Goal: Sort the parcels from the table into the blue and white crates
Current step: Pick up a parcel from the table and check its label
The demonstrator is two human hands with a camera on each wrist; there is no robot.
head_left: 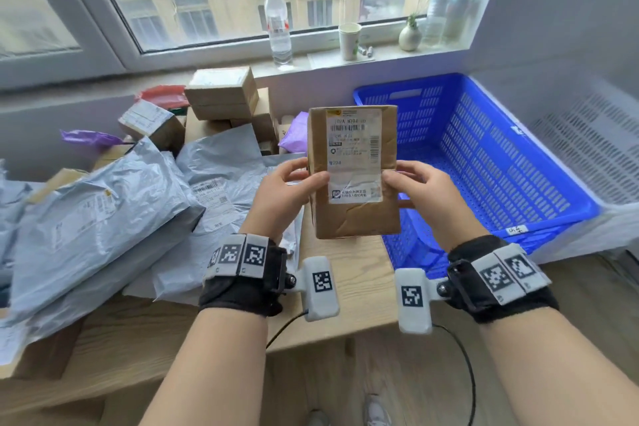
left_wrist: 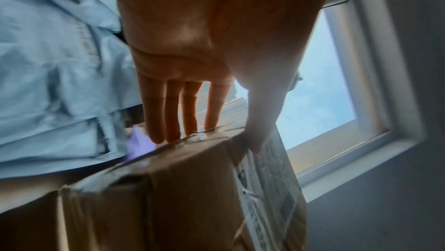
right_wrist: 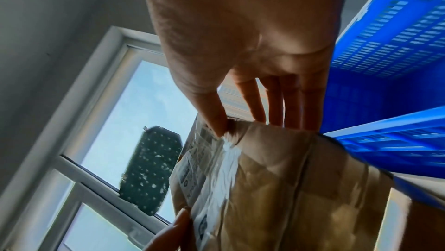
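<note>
Parcels first: from the head camera, a brown rectangular cardboard parcel with a white label (head_left: 353,171) stands upright between the left hand (head_left: 280,197) and right hand (head_left: 428,195), thumbs clamped on its labelled front, the blue slotted plastic crate (head_left: 511,162) just beyond the right fingers. From the left wrist, four fingers (left_wrist: 173,110) lie behind the box (left_wrist: 168,194) and the thumb on its label. From the right wrist, the fingers (right_wrist: 277,103) pinch it likewise.

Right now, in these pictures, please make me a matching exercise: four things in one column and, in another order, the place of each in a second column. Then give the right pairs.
Things:
1. brown parcel
2. blue crate
3. paper cup
4. grey mailer bags

Places:
A. on the windowsill
B. piled on the table's left part
C. held upright between the left hand and right hand
D. at the table's right end

Pairs: 1-C, 2-D, 3-A, 4-B
</note>
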